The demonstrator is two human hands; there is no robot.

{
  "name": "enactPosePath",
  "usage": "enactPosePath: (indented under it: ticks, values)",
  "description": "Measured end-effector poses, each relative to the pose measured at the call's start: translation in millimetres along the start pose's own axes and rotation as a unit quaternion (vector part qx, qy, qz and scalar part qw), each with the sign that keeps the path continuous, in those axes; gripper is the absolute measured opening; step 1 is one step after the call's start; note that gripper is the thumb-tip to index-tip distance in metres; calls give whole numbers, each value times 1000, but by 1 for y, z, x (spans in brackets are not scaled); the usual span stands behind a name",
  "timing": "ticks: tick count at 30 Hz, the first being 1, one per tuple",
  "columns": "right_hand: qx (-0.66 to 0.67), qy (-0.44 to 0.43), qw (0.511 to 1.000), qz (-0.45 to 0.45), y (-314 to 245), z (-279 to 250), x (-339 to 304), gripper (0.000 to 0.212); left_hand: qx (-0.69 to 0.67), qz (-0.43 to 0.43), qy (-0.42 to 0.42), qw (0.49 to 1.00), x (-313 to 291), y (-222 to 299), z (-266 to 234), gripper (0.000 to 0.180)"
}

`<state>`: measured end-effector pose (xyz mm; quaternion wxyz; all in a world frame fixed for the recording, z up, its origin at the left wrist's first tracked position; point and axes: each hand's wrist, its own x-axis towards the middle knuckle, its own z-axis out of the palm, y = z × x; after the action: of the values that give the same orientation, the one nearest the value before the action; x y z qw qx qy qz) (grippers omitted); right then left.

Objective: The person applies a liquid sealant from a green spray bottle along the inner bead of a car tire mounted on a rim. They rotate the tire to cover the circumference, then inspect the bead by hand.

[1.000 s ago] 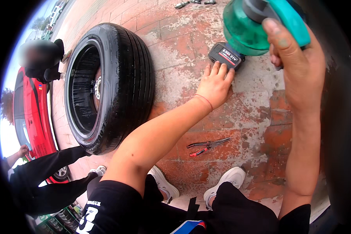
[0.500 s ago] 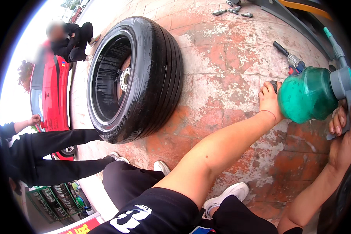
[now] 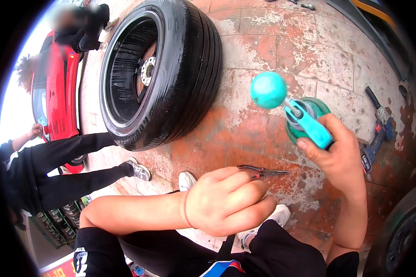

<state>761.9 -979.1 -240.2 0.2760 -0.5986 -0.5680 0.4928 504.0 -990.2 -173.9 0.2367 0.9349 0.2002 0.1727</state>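
Observation:
My right hand [image 3: 339, 154] is closed around the handle of a green pump sprayer [image 3: 323, 107], lifted above the paving, with its turquoise ball-shaped knob [image 3: 268, 90] pointing up and to the left. My left hand [image 3: 233, 201] is curled into a fist in front of my body. Whatever its fingers hold, if anything, is hidden. Just beyond the fist, a pair of needle-nose pliers [image 3: 271, 173] with red and black grips lies on the ground. A large wheel with a wet black tyre [image 3: 194, 69] stands tilted at the far left, apart from both hands.
A cordless power tool [image 3: 378, 143] in blue and red lies right of my right hand. Another tyre [image 3: 404, 237] shows at the lower right. Dark lift arms [image 3: 374, 34] cross the upper right. Two people and a red car [image 3: 62, 101] are at left.
The sprayer has come from the far right toward the middle, and its knob is now in view. My left hand has drawn back from the ground near the power tool toward my body.

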Motion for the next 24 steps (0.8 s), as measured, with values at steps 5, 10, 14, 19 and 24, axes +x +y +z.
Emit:
enactPosePath:
  ticks: [5, 10, 14, 19, 24]
  values:
    - [-69, -25, 975, -208, 4, 74, -22, 39, 149, -195, -161, 956, 11, 16, -83, 61]
    - [-20, -64, 958, -278, 32, 97, -16, 38, 166, -164, -139, 962, -20, 25, -64, 48]
    - [4, -81, 966, -243, 65, 98, -13, 39, 167, -148, -36, 974, 0, 29, -77, 47]
    - [35, -87, 976, -199, 74, 95, -21, 38, 88, -148, -83, 982, 7, 27, -26, 43]
    - [29, -75, 981, -177, 70, 90, -28, 39, 107, -85, -31, 990, 13, 2, 1, 38]
